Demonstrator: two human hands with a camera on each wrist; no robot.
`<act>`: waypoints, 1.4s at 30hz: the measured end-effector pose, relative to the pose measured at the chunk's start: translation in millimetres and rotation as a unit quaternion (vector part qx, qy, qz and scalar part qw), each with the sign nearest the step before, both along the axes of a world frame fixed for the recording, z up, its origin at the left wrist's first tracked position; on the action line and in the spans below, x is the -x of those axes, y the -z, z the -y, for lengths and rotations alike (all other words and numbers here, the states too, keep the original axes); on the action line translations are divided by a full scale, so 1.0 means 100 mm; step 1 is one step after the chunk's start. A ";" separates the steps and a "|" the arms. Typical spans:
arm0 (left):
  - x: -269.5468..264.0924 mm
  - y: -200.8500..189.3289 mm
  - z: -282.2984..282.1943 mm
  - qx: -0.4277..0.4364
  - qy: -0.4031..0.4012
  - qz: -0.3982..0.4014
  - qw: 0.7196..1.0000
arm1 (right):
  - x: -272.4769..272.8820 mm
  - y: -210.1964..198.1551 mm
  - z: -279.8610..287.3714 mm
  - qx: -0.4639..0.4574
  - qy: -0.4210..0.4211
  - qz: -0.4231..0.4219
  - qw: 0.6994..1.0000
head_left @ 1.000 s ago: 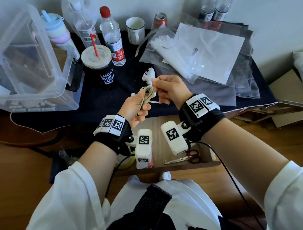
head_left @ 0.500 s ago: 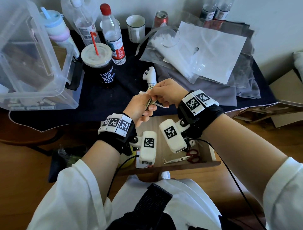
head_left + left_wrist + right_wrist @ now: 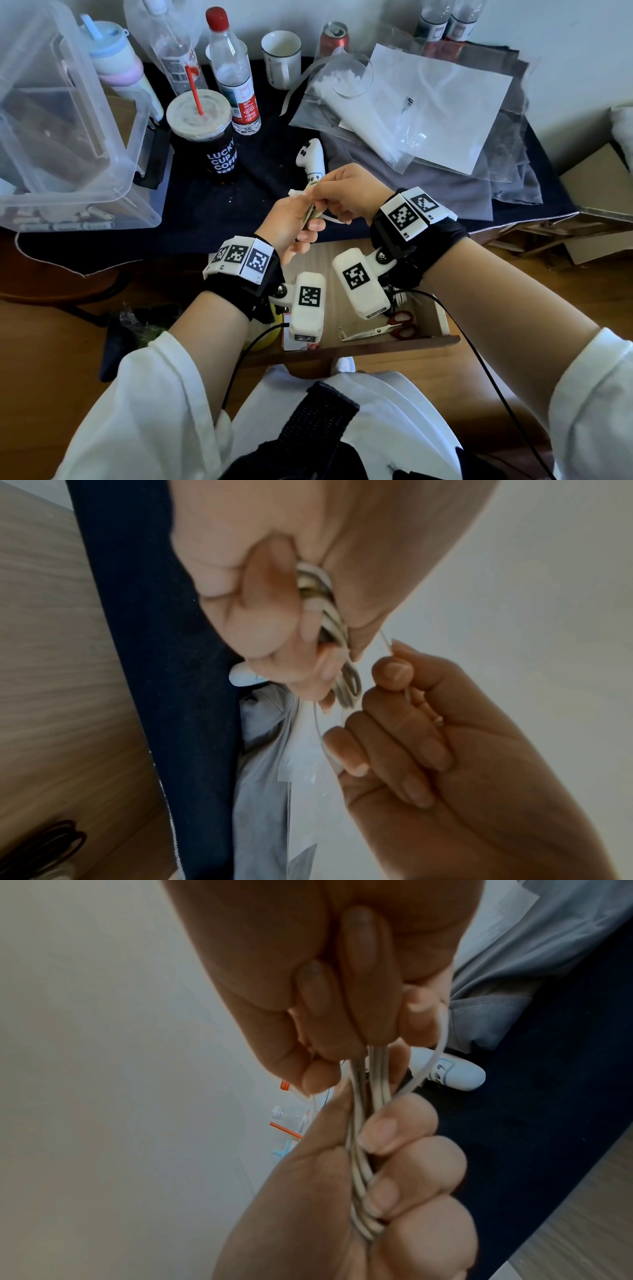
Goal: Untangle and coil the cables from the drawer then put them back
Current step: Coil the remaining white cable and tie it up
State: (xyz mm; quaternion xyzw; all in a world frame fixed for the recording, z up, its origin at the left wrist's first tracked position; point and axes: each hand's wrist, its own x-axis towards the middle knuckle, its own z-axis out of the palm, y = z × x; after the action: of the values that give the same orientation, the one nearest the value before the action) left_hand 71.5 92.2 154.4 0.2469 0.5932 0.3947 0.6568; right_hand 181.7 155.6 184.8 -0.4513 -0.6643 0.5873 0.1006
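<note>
A beige cable coil (image 3: 312,216) is squeezed flat in my left hand (image 3: 291,222), whose fingers curl round it above the open drawer (image 3: 356,346). In the left wrist view the coil (image 3: 337,631) runs between the left hand's fingers (image 3: 260,631) and palm. My right hand (image 3: 346,192) touches the left hand from the right and pinches a thin white tie (image 3: 334,219). The tie (image 3: 435,1053) loops from the right hand's fingertips (image 3: 418,1010) down to the coil (image 3: 359,1150). Most of the coil is hidden inside the fist.
Scissors (image 3: 387,330) lie in the drawer, and a black coiled cable (image 3: 51,842) shows on its floor. On the dark cloth behind the hands lie a white controller (image 3: 311,157), a coffee cup (image 3: 205,130), bottles, plastic bags (image 3: 428,102) and a clear box (image 3: 68,137).
The coil, an open loop a second ago, is now pressed flat in my left fist. My right hand has closed in onto the bundle with the tie.
</note>
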 end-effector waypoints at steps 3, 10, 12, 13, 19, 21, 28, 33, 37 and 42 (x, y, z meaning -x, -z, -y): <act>-0.01 0.00 0.00 0.001 0.005 -0.012 1.000 | 0.00 -0.01 0.02 0.001 -0.003 0.008 1.000; -0.05 0.03 0.01 -0.017 0.020 -0.059 0.998 | 0.01 -0.01 0.04 0.025 0.010 0.002 1.000; -0.04 0.02 0.01 -0.007 0.015 -0.046 0.999 | 0.00 -0.01 0.03 0.031 0.017 -0.002 0.999; -0.02 0.02 0.01 -0.002 0.013 -0.038 0.999 | -0.01 -0.01 0.03 0.034 0.019 -0.003 0.999; -0.02 0.03 0.02 0.004 0.011 -0.023 1.000 | -0.02 0.01 0.03 0.029 0.016 -0.001 0.999; -0.02 0.01 0.02 0.002 0.016 -0.030 0.999 | -0.02 0.01 0.04 0.030 0.015 -0.002 0.999; -0.07 0.04 0.01 -0.026 0.073 -0.137 0.988 | 0.02 0.01 0.04 0.034 0.020 0.018 0.999; -0.03 0.03 0.00 -0.003 0.115 -0.140 0.983 | 0.00 0.03 0.01 -0.024 0.038 0.028 0.999; -0.03 0.01 0.02 0.020 0.137 -0.152 0.979 | 0.00 -0.02 0.01 -0.081 -0.039 0.096 0.991; -0.09 0.03 0.05 0.017 0.159 -0.138 0.977 | -0.01 0.01 0.01 -0.019 -0.021 0.037 0.999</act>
State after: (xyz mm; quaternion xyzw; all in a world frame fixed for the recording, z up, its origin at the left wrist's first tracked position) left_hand 80.4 87.2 151.7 0.3787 0.6384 0.2372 0.6267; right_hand 182.8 154.9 183.5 -0.4565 -0.6879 0.5597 0.0719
